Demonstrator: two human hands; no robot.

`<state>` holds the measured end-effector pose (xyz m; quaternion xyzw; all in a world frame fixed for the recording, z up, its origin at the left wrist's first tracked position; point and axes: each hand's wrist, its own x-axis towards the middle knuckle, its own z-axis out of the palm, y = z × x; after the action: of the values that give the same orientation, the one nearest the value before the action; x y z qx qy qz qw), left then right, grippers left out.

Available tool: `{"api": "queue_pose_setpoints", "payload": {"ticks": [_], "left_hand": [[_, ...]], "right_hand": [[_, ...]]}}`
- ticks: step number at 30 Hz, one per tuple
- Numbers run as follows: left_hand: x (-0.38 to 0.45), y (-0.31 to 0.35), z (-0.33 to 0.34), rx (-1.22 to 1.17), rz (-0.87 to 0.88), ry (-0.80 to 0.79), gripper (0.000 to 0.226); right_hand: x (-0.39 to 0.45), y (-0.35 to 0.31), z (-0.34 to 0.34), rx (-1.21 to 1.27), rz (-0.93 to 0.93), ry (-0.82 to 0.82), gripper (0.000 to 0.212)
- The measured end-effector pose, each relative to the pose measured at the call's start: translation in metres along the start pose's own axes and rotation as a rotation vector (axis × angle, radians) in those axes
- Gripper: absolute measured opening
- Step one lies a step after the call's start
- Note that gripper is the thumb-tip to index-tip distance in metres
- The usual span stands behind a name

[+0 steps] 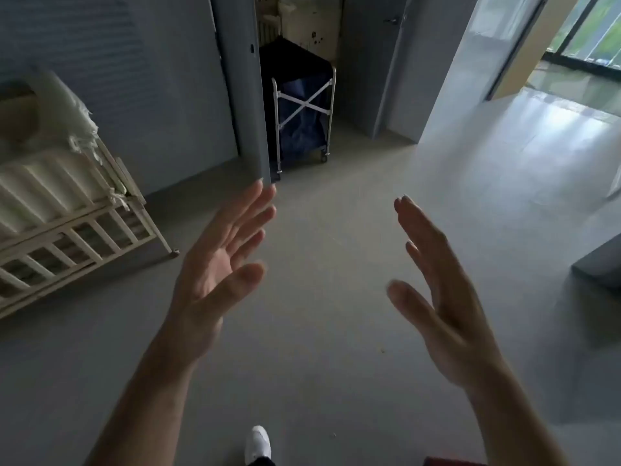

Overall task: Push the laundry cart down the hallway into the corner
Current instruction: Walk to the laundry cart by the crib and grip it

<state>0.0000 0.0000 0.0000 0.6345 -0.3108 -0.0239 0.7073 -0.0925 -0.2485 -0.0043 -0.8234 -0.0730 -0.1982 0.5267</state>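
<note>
Two hands are raised in front of us in the head view, and both hold nothing. Our left hand (218,264) has its palm turned inward, the fingers straight and a little spread, the thumb apart from them. Our right hand (440,297) faces it, also with straight fingers and the thumb standing out. The two hands are well apart from each other, with bare grey floor (319,331) between them.

The laundry cart (304,112) stands far ahead of the hands, in the corner behind the edge of a grey door (245,89). We see its metal frame with crossed bars, a dark blue bag inside the frame, and small wheels on the floor. The door hides its left part. The hands do not touch it.

At the left a cream-coloured wooden crib (77,237) stands against the wall, with pale fabric hanging over its rail. At the right the floor is bright near a large window (591,31). At the bottom edge we see a white shoe (258,443).
</note>
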Motion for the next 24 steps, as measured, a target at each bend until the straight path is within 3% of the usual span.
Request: {"api": "queue_pose_setpoints", "payload": {"ticks": [4,14,24], "left_hand": [[0.018,-0.010,-0.003,0.041,0.034,-0.015,0.069],[0.098,-0.047,-0.035,0.048,0.011,-0.028,0.081],[0.205,-0.083,-0.096,0.022,0.057,-0.110,0.074]], "right_hand": [[0.017,0.011,-0.002,-0.016,0.004,0.006,0.078],[0.099,0.045,0.010,-0.045,0.015,0.030,0.076],[0.205,0.072,0.045,-0.084,0.060,0.105,0.079]]}}
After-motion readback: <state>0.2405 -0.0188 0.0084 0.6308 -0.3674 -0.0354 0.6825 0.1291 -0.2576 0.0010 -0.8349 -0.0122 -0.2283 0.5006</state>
